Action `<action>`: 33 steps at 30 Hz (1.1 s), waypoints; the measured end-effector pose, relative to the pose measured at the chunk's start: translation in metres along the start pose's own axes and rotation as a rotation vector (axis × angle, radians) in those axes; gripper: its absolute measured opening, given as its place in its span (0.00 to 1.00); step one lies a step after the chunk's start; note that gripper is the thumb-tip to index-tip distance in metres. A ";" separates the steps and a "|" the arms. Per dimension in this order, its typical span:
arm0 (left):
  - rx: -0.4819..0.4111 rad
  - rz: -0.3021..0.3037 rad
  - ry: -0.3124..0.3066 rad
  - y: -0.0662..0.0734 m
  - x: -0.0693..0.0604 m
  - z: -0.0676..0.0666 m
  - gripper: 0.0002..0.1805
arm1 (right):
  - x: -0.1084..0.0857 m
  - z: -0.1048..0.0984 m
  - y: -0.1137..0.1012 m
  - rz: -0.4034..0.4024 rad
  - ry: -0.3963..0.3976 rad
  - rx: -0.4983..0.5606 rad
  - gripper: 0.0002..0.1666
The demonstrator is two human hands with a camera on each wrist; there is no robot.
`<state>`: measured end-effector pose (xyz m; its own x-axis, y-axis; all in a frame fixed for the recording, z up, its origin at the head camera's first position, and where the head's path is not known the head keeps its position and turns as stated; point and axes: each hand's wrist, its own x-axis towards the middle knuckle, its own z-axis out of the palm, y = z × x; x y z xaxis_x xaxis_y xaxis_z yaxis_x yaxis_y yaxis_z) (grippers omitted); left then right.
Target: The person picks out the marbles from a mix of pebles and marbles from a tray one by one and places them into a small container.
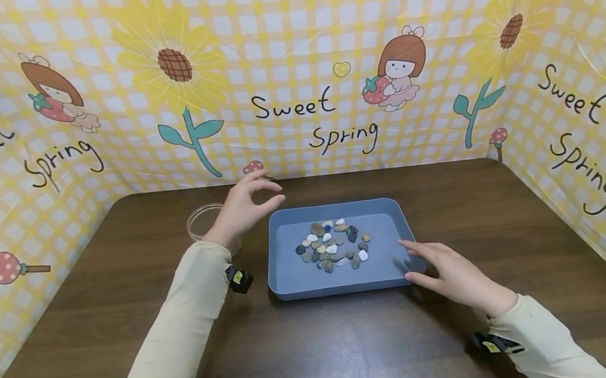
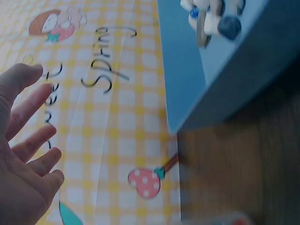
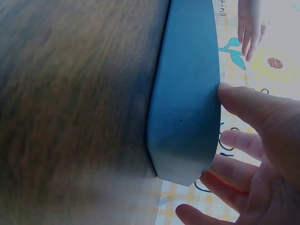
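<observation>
A shallow blue-grey tray point(image 1: 296, 279) lies on the table with several pebbles point(image 1: 332, 249) in white, grey, brown and black, plus a small bright blue piece point(image 1: 327, 228). Left of the tray, the left hand point(image 1: 249, 201) hovers in the air. Its thumb and fingers are apart and nothing shows between them. Behind the left wrist stands a clear glass container point(image 1: 192, 222), partly hidden by the arm. At the tray's right end, the right hand point(image 1: 450, 272) has its fingers spread, and its thumb point(image 3: 234, 96) reaches the tray rim in the right wrist view.
The brown wooden table point(image 1: 319, 347) runs back to a yellow checked cloth point(image 1: 288, 49) that hangs behind and along both sides. Dark wrist devices point(image 1: 239, 279) sit on both sleeves. At the lower edge of the left wrist view is a blurred red spot point(image 2: 240, 221).
</observation>
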<state>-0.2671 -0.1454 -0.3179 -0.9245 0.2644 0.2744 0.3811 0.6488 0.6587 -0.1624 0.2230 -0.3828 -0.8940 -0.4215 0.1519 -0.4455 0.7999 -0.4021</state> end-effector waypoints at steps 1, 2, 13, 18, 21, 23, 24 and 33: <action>-0.003 0.001 -0.016 0.002 0.002 0.004 0.14 | 0.000 0.000 0.000 -0.001 0.000 0.000 0.36; -0.008 0.003 -0.030 0.004 0.004 0.008 0.14 | 0.000 0.000 0.000 -0.001 -0.001 0.001 0.36; -0.038 0.017 -0.124 0.018 0.025 0.046 0.14 | -0.002 0.001 0.001 -0.013 0.012 -0.003 0.36; -0.058 0.019 -0.145 0.019 0.031 0.058 0.13 | -0.001 0.001 0.001 -0.014 0.013 -0.002 0.36; -0.071 0.006 -0.157 0.016 0.033 0.064 0.13 | -0.001 0.001 0.001 -0.026 0.021 -0.003 0.36; -0.075 -0.010 -0.167 0.014 0.034 0.067 0.13 | -0.002 0.001 0.001 -0.032 0.023 -0.003 0.35; -0.077 -0.016 -0.172 0.013 0.035 0.069 0.13 | -0.002 0.001 0.000 -0.031 0.023 -0.001 0.35; -0.030 -0.029 -0.244 0.005 0.039 0.084 0.13 | -0.002 -0.001 -0.001 -0.018 0.020 0.005 0.35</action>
<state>-0.3020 -0.0718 -0.3627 -0.9073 0.4128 0.0805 0.3511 0.6382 0.6852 -0.1600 0.2232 -0.3820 -0.8867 -0.4270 0.1772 -0.4612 0.7900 -0.4040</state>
